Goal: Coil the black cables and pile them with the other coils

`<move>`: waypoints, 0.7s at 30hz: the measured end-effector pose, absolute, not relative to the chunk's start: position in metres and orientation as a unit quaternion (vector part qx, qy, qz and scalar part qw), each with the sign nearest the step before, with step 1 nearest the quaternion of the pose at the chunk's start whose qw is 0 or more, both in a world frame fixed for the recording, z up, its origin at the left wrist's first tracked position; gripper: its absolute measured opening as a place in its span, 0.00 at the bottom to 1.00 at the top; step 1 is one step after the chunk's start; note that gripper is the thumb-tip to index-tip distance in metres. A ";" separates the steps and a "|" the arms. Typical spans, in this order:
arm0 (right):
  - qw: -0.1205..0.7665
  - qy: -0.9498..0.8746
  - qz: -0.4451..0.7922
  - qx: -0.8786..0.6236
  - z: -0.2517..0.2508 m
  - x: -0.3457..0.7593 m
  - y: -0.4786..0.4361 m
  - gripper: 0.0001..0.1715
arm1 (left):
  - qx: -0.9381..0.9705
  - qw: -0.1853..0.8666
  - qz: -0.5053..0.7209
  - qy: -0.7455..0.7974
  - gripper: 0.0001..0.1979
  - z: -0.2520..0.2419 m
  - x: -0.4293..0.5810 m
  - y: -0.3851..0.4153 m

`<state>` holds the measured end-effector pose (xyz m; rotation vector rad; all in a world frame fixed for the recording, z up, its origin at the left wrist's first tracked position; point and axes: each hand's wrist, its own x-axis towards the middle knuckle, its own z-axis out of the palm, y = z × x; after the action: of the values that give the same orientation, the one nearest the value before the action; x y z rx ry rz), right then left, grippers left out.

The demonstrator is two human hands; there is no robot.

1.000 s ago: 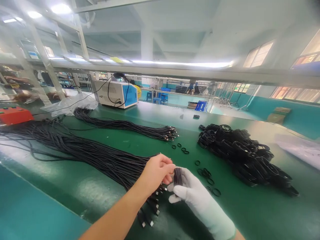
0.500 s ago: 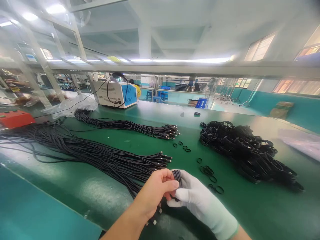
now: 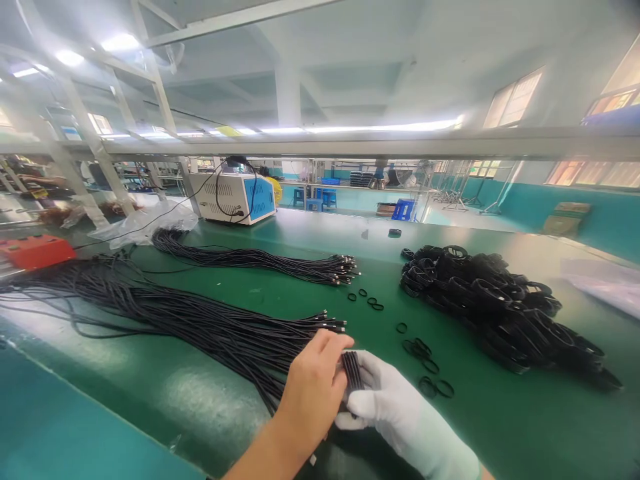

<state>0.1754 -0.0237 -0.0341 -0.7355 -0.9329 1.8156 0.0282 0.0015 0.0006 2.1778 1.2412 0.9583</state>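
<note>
My gloved right hand (image 3: 387,400) is closed around a small coil of black cable (image 3: 353,371), its loops stacked side by side. Against the coil's left side is my bare left hand (image 3: 315,380), fingers bent over it and thumb pressed close; the fingertips are partly hidden. Below my hands, a pale cable connector (image 3: 313,460) shows. To their left lies a thick bundle of straight black cables (image 3: 210,320), connector ends pointing right. Loose black rings (image 3: 428,365) lie on the green table (image 3: 320,230) right of my glove.
Farther back lies a second cable bundle (image 3: 260,260). A large pile of coiled black cables (image 3: 480,293) covers the right side. A white and blue machine (image 3: 233,198) stands at the back, a red box (image 3: 37,252) at far left. A metal shelf beam (image 3: 320,143) crosses above the table.
My left hand has risen slightly, its fingers now reaching over the top of the coil. The coil stays in my right hand, showing more of its loops. The view has tilted slightly upward.
</note>
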 end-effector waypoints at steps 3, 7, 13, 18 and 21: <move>0.469 -0.382 0.734 -0.308 -0.031 0.173 -0.024 0.33 | 0.824 0.153 0.352 0.416 0.18 -0.012 0.030 0.005; 0.466 -0.388 0.743 -0.282 -0.026 0.173 -0.025 0.31 | 0.794 0.204 0.414 0.396 0.17 -0.022 0.035 0.015; 0.464 -0.339 0.797 -0.186 -0.029 0.181 -0.023 0.23 | 0.765 0.342 0.345 0.421 0.14 0.002 0.029 0.032; 0.397 -0.256 0.878 -0.084 -0.024 0.184 -0.023 0.26 | 0.714 0.576 0.273 0.291 0.22 0.015 0.005 0.044; 0.358 -0.248 0.894 -0.106 -0.023 0.181 -0.024 0.28 | 0.702 0.627 0.245 0.231 0.22 0.009 0.002 0.046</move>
<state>0.1807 -0.0237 -0.0234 -0.2738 -0.6404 2.3055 0.0017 0.0460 0.0089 1.6094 0.5300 0.5626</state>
